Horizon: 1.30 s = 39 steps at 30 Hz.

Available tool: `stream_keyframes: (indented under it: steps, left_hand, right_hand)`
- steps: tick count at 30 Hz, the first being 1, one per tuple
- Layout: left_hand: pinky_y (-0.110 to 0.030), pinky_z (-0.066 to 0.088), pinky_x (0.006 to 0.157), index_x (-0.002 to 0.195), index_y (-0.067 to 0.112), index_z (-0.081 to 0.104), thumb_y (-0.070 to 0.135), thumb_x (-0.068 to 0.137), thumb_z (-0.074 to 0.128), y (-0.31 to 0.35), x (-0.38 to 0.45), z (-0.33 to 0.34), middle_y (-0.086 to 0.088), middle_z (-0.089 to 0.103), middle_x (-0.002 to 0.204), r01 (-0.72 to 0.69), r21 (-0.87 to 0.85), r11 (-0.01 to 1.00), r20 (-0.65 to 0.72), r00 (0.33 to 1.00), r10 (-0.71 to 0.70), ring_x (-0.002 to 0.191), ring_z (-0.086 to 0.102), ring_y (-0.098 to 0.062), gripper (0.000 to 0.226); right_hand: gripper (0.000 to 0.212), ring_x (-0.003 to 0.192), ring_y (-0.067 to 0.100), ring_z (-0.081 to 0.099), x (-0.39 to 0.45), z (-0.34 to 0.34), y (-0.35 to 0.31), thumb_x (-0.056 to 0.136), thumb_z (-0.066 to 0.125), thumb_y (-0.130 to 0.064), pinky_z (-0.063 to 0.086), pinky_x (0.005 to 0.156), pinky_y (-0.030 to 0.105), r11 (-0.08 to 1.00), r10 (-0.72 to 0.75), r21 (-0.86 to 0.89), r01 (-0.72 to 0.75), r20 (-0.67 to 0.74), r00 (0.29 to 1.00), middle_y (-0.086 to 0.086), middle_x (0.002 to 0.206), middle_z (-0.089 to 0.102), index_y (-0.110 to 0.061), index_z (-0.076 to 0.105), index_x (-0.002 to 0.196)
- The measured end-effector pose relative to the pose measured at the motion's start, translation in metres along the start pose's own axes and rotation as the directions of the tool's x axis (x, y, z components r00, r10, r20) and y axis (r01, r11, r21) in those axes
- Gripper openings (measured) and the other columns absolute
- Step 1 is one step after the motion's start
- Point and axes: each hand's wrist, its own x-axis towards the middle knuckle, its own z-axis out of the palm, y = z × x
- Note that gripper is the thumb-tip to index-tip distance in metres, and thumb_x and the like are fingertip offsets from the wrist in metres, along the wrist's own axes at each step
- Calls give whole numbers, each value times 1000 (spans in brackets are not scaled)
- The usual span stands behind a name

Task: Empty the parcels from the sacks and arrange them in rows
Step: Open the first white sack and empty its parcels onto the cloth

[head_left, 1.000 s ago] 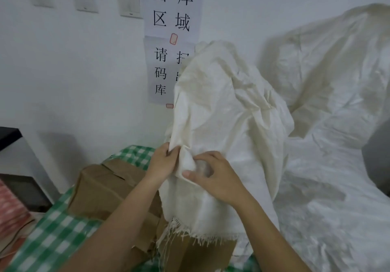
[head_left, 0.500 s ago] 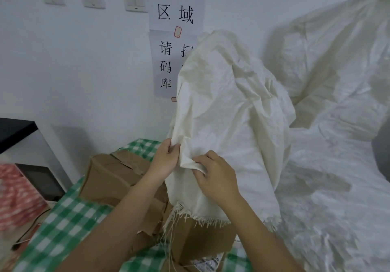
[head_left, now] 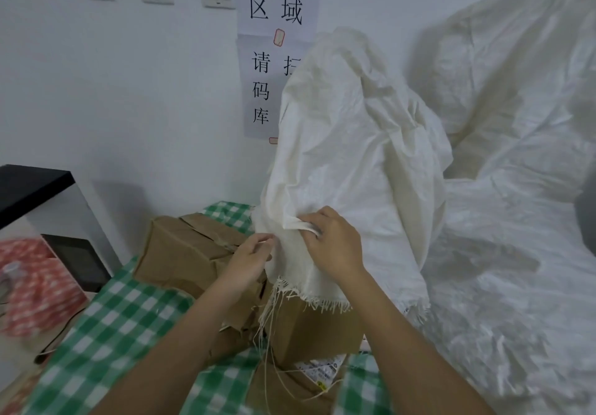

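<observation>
A white woven sack (head_left: 348,156) stands upside down over brown cardboard parcels, its frayed open hem hanging at the bottom. My right hand (head_left: 335,247) grips a bunched fold of the sack cloth near the hem. My left hand (head_left: 250,258) pinches the sack's left edge just below and to the left. A battered cardboard parcel (head_left: 187,250) lies to the left of the sack. Another parcel (head_left: 316,331) shows beneath the hem, and a third with a printed label (head_left: 317,371) lies in front of it. All rest on a green checked tablecloth (head_left: 129,318).
A larger white sack (head_left: 509,189) fills the right side, slumped against the wall. A black-topped shelf with a dark screen (head_left: 77,260) stands at the left, beside red patterned cloth (head_left: 35,289). Paper signs (head_left: 274,44) hang on the white wall behind.
The sack has been drawn upward, uncovering more of the parcels under its hem. My left hand has dropped lower on the sack's edge; my right hand has taken a new fold.
</observation>
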Motion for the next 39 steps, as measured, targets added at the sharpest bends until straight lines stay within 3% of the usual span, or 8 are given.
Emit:
stream_keyframes:
  steps: [6, 13, 16, 20, 23, 25, 32, 39]
  left_hand:
    - [-33, 33, 104, 153, 27, 13, 34, 98, 50, 30, -3, -8, -1, 28, 154, -81, -102, 991, -82, 994, 73, 138, 34, -22, 66]
    - [-37, 24, 115, 150, 34, 21, 53, 96, 41, 96, 28, -17, 6, 21, 157, -198, -126, 972, -46, 980, 193, 142, 25, -16, 60]
    - [-32, 23, 113, 151, 28, 19, 52, 97, 40, 125, 46, -19, 4, 21, 158, -251, -80, 965, -77, 966, 245, 143, 24, -15, 63]
    - [-29, 24, 109, 152, 25, 18, 48, 100, 34, 157, 75, -29, 2, 22, 157, -295, -40, 955, -53, 955, 293, 143, 25, -16, 60]
    - [-33, 21, 113, 152, 26, 19, 48, 100, 33, 180, 97, -37, 4, 21, 158, -333, -58, 941, -44, 943, 331, 144, 23, -16, 58]
    - [-32, 21, 113, 152, 27, 19, 48, 100, 34, 188, 109, -40, 6, 20, 158, -327, -100, 940, -35, 945, 325, 144, 22, -15, 58]
    - [-39, 15, 114, 150, 36, 24, 58, 96, 32, 179, 149, -48, 17, 26, 153, -199, -185, 962, 179, 956, 232, 144, 20, -11, 59]
    - [-35, 38, 81, 108, 30, 55, 62, 84, 54, 159, 167, -42, 12, 59, 111, -184, -198, 963, 282, 930, 236, 99, 50, -7, 40]
  right_hand:
    - [12, 77, 10, 51, 0, -13, -4, 93, 57, -32, 36, 60, 20, 997, -2, 78, -3, 59, 998, -10, 89, 54, -26, 66, 91]
    - [28, 77, 8, 58, 16, -55, -28, 89, 51, -53, 48, 69, 27, 996, -49, -63, 70, 291, 955, -11, 84, 62, -27, 61, 86]
    - [25, 97, 15, 56, 32, -68, -30, 92, 53, -41, 46, 82, 29, 990, -117, -79, 116, -10, 993, -6, 101, 62, -21, 67, 94]
    - [47, 129, 32, 32, 77, -95, -18, 82, 60, -33, 31, 108, 46, 974, -154, -224, 40, -521, 840, 15, 139, 42, -16, 57, 126]
    - [101, 145, 39, -8, 119, -128, -13, 77, 60, -67, -3, 115, 55, 924, 132, -275, -267, -427, 894, 16, 159, -8, -34, 2, 153]
    - [120, 146, 39, -15, 142, -139, -5, 64, 52, -87, -10, 113, 57, 875, 368, -194, -443, -325, 871, 14, 160, -13, -39, -17, 149]
    - [119, 134, 28, 43, 173, -96, 29, 50, 43, -98, 19, 116, 54, 850, 526, 40, -525, -46, 849, 2, 142, 51, -25, 39, 143]
    - [112, 140, 36, 26, 177, -77, 36, 63, 73, -70, 29, 112, 49, 820, 568, 158, -550, -103, 817, 11, 154, 20, -30, 14, 150]
